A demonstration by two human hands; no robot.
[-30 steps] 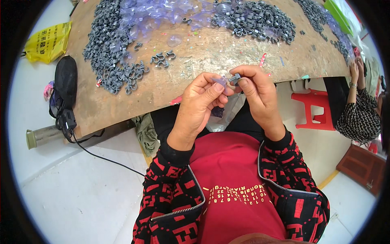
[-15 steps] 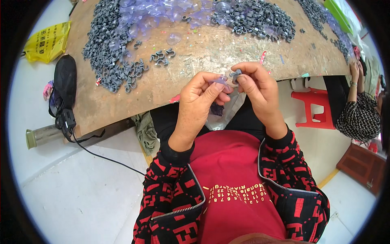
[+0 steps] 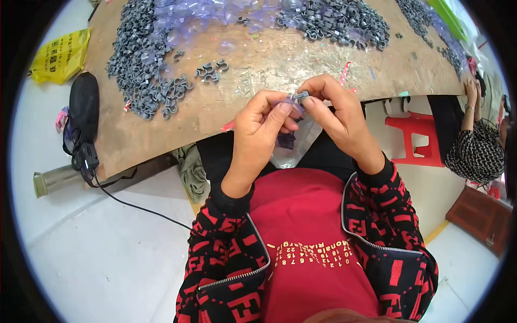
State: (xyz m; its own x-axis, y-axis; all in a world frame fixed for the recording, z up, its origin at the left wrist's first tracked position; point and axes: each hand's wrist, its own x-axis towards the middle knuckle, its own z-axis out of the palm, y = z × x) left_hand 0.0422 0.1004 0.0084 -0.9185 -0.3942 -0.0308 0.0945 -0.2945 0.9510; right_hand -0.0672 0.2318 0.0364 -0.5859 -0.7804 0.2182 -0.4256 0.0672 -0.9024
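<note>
My left hand [image 3: 261, 126] pinches a clear purple suction cup [image 3: 291, 102], mostly covered by the fingers. In my right hand [image 3: 342, 116], between thumb and forefinger, is a small grey plastic clip [image 3: 302, 95]. The clip meets the nub of the suction cup; whether the two are joined I cannot tell. Both hands are held over my lap, just off the table's near edge. Beyond them on the wooden table [image 3: 161, 134] lie a heap of grey clips [image 3: 336, 27], a second heap of clips [image 3: 140, 81] and a pile of clear purple suction cups [image 3: 199, 19].
A few loose clips [image 3: 211, 71] and a lone suction cup [image 3: 225, 47] lie nearer me. A black pouch [image 3: 84, 105] with a cable hangs at the table's left edge, below a yellow bag [image 3: 62, 56]. At right are a red stool [image 3: 414, 137] and another person's arm [image 3: 469, 110].
My right hand has moved left, bringing the clip against the suction cup. Before, a small gap lay between them. My left hand has shifted slightly left.
</note>
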